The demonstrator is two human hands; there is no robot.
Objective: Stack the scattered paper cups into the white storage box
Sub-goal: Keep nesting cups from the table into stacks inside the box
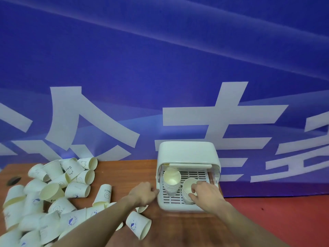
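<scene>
Dozens of paper cups are not yet in the white storage box (188, 152), which serves as landmark. Nearest, just left of its front corner, one loose cup (139, 227) lies on its side, mouth toward the viewer's right, close under the left forearm. The left hand (143, 193) rests against the box's left front edge, fingers curled; I cannot tell that it holds anything. The right hand (204, 192) pinches the rim of the short stack (189, 191) upright on the slatted tray; a taller stack (171, 182) stands just left. Farther left lies the main heap (46, 189), so the left hand looks better placed to fetch.
</scene>
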